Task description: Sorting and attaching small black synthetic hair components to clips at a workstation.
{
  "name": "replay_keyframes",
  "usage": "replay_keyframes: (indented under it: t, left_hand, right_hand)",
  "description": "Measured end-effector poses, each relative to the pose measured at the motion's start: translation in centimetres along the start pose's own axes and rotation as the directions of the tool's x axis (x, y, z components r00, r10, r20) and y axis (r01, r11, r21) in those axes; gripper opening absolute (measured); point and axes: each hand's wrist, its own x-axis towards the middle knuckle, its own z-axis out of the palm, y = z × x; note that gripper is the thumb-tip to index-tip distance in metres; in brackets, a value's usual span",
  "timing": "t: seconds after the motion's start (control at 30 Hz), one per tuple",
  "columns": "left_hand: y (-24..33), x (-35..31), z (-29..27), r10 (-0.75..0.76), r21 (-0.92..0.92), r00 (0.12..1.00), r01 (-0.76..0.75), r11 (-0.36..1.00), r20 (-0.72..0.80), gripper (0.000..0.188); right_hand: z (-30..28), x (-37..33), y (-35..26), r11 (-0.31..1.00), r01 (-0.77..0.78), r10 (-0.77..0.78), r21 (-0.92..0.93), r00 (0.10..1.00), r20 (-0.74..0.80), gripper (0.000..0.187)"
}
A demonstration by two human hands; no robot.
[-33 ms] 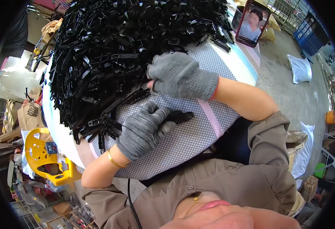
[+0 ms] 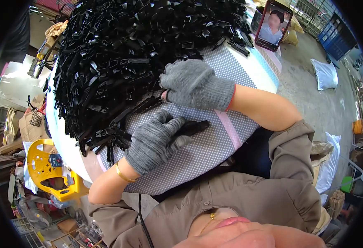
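Note:
A big heap of slim black plastic pieces (image 2: 119,53) covers the far side of a round table. My left hand (image 2: 150,142), in a grey knitted glove, is closed on a long black piece (image 2: 198,127) whose rounded end sticks out to the right. What kind of piece it is, I cannot make out. Gloved in plain grey with a red cuff, my right hand (image 2: 193,84) rests at the heap's near edge. Its fingers are curled, with a bare fingertip showing; whatever they hold is hidden. Several loose black pieces (image 2: 148,104) lie between the hands and the heap.
The patterned tablecloth (image 2: 189,165) shows under my forearms. A phone (image 2: 274,25) with a person on its screen stands at the far right. A yellow plastic chair (image 2: 45,165) is to the left. White sacks (image 2: 324,74) lie on the concrete floor at right.
My right hand has shifted very slightly, its fingers curled at the heap's edge. My left hand has moved a touch, still around the black piece. The heap looks the same.

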Motion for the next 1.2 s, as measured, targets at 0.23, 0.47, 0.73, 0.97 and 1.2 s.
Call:
replay_keyframes:
  t: [0.23, 0.47, 0.73, 0.97, 1.2]
  left_hand:
    - [-2.1, 0.0, -1.6, -0.254, 0.206, 0.950, 0.289, 0.935, -0.179, 0.035]
    - [-2.8, 0.1, -1.2, -0.231, 0.412, 0.936, 0.326, 0.851, -0.264, 0.033]
    - [-2.1, 0.2, -0.2, -0.174, 0.713, 0.979, 0.195, 0.673, -0.104, 0.030]
    - [-1.9, -0.6, -1.0, -0.245, 0.410, 0.968, 0.200, 0.890, 0.061, 0.028]
    - [-0.7, -1.2, -1.3, -0.160, 0.164, 0.986, 0.164, 0.973, -0.040, 0.021]
  right_hand:
    - [0.3, -0.1, -0.4, 0.994, 0.097, -0.099, -0.059, 0.995, -0.021, 0.022]
    - [-0.9, 0.3, 1.4, 0.664, -0.093, 0.101, 0.742, 0.994, 0.034, 0.017]
    - [-2.0, 0.1, 0.7, 0.684, -0.209, 0.098, 0.699, 0.976, 0.196, 0.025]
    - [-1.2, 0.1, 0.9, 0.778, -0.156, 0.090, 0.608, 0.986, 0.138, 0.017]
    - [-0.2, 0.0, 1.2, 0.759, -0.099, 0.049, 0.644, 0.994, 0.095, 0.018]
